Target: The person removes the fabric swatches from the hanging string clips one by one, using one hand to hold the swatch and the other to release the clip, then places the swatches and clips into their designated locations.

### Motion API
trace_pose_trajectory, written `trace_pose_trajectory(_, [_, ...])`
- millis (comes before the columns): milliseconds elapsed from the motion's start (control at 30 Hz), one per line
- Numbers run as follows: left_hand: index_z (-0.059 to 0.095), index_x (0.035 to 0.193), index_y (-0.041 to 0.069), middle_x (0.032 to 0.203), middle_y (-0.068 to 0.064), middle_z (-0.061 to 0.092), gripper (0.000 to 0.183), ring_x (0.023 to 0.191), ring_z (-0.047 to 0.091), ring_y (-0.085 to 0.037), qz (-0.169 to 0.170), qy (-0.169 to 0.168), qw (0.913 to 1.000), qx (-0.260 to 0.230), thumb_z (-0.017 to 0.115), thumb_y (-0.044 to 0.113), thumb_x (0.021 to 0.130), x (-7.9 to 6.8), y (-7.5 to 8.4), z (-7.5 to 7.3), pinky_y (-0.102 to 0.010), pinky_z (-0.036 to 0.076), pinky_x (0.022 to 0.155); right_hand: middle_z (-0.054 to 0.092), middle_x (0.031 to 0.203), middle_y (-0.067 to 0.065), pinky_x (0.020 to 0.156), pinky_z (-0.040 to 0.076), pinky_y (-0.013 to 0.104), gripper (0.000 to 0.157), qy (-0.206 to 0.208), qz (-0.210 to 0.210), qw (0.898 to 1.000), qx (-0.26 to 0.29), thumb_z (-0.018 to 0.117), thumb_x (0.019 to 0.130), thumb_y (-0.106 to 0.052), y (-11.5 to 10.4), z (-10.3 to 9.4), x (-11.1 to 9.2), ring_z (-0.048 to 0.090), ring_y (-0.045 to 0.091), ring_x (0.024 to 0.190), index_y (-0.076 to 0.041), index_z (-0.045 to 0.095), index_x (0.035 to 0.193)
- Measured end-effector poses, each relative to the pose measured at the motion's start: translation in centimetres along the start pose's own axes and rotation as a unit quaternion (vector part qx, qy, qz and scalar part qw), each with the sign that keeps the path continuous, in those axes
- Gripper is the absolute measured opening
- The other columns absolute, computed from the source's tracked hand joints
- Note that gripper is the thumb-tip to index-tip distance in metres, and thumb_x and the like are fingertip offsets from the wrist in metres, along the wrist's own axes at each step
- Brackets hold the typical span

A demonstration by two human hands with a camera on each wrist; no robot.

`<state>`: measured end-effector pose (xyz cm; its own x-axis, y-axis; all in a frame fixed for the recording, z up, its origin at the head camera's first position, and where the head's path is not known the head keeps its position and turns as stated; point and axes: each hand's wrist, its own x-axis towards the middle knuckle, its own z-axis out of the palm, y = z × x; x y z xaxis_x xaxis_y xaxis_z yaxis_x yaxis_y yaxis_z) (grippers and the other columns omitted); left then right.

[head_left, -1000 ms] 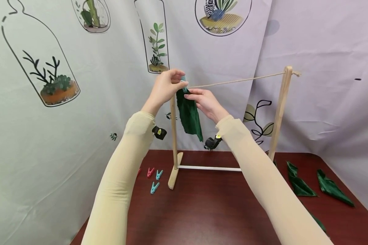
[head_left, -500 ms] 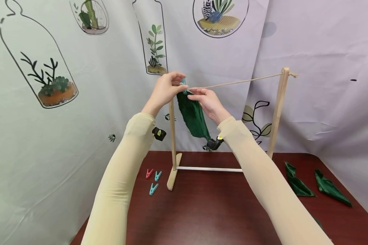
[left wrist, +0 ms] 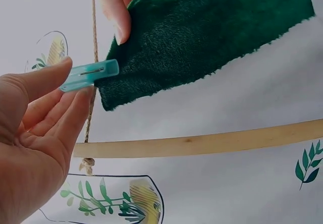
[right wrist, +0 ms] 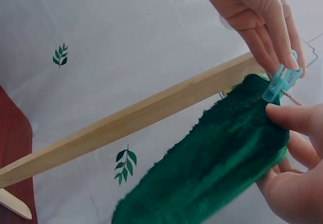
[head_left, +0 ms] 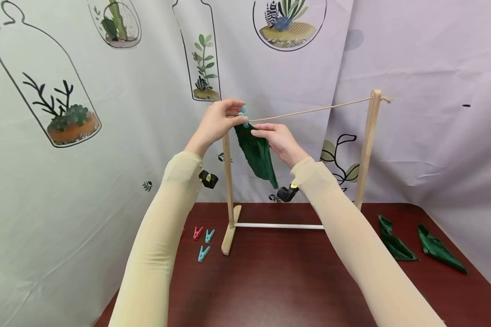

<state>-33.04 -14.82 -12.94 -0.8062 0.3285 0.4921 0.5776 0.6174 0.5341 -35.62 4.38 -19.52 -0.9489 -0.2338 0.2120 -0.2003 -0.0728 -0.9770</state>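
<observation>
My left hand (head_left: 218,122) pinches a light blue clothespin (left wrist: 93,74) between thumb and fingers. The clothespin's tip sits over the rope (head_left: 311,110) and the top corner of a dark green cloth (head_left: 257,152). My right hand (head_left: 279,140) pinches the cloth's upper edge just right of the clothespin, thumb in front. From there the cloth hangs down at a slant. In the right wrist view the clothespin (right wrist: 282,82) lies along the cloth's top corner, with the right thumb (right wrist: 290,118) pressed on the cloth close below it.
The rope runs between wooden posts (head_left: 368,150) joined low down by a white rod (head_left: 278,225). Two blue clothespins (head_left: 203,253) and a red one (head_left: 198,233) lie left of the stand's foot (head_left: 231,231). More green cloths (head_left: 439,250) lie at the table's right.
Both hands stay at the rope near the left post. The right hand has shifted slightly along the cloth's edge, and the cloth's lower end has swung a little right. The view has turned slightly.
</observation>
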Motion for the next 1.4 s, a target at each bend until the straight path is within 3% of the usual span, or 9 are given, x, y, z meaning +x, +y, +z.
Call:
trace_pose_trajectory(200, [0.063, 0.135, 0.01, 0.13, -0.009, 0.065, 0.043, 0.119, 0.062, -0.02, 0.001, 0.014, 0.9999, 0.002, 0.071, 0.026, 0.096, 0.0, -0.3, 0.1, -0.035, 0.05, 0.099, 0.057, 0.14, 0.01, 0.112, 0.038, 0.037, 0.04, -0.004, -0.003, 1.0, 0.027, 0.065, 0.1, -0.021, 0.2, 0.1, 0.0, 0.053, 0.021, 0.129, 0.0, 0.062, 0.134])
trace_pose_trajectory(433, [0.069, 0.125, 0.005, 0.119, -0.01, 0.07, 0.036, 0.109, 0.067, -0.021, 0.018, 0.04, 0.999, 0.009, 0.074, 0.023, 0.094, 0.0, -0.1, 0.4, -0.034, 0.053, 0.095, 0.057, 0.141, 0.008, 0.116, 0.032, 0.04, 0.039, -0.002, -0.009, 1.0, 0.024, 0.065, 0.1, -0.023, 0.1, 0.0, -0.1, 0.048, 0.018, 0.134, -0.001, 0.063, 0.133])
trace_pose_trajectory(767, [0.073, 0.099, 0.005, 0.098, -0.008, 0.073, 0.017, 0.089, 0.066, -0.017, 0.034, 0.091, 0.9952, 0.009, 0.078, 0.019, 0.091, -0.1, 0.0, 0.9, -0.031, 0.054, 0.084, 0.06, 0.137, 0.009, 0.115, 0.035, 0.039, 0.034, 0.017, -0.035, 0.999, 0.028, 0.067, 0.098, -0.013, -0.2, 0.0, -0.5, 0.052, 0.019, 0.13, 0.0, 0.067, 0.129])
trace_pose_trajectory(933, [0.074, 0.093, 0.006, 0.092, -0.007, 0.073, 0.013, 0.081, 0.064, -0.015, 0.043, 0.104, 0.9937, 0.006, 0.078, 0.018, 0.091, -0.3, 0.2, 0.9, -0.029, 0.052, 0.076, 0.061, 0.136, 0.008, 0.115, 0.035, 0.038, 0.032, 0.024, -0.04, 0.998, 0.037, 0.068, 0.098, -0.012, -0.4, -0.1, -0.6, 0.053, 0.018, 0.129, 0.001, 0.068, 0.128])
trace_pose_trajectory(1167, [0.076, 0.094, 0.005, 0.096, -0.007, 0.075, 0.011, 0.088, 0.069, -0.017, 0.073, 0.129, 0.9889, 0.008, 0.078, 0.016, 0.09, -0.4, 1.0, 0.8, -0.03, 0.053, 0.078, 0.06, 0.138, 0.004, 0.118, 0.03, 0.042, 0.033, 0.028, -0.032, 0.999, 0.026, 0.069, 0.098, -0.015, -0.5, -0.6, -1.0, 0.048, 0.017, 0.135, -0.004, 0.069, 0.128])
trace_pose_trajectory(1400, [0.076, 0.094, 0.002, 0.095, -0.009, 0.076, 0.01, 0.086, 0.069, -0.015, 0.122, 0.168, 0.9783, -0.004, 0.077, 0.012, 0.091, -0.6, 2.0, 0.3, -0.025, 0.055, 0.082, 0.059, 0.139, 0.006, 0.117, 0.031, 0.044, 0.034, 0.029, -0.034, 0.999, 0.013, 0.068, 0.098, -0.016, -0.5, -1.2, -1.5, 0.047, 0.019, 0.134, -0.004, 0.068, 0.129])
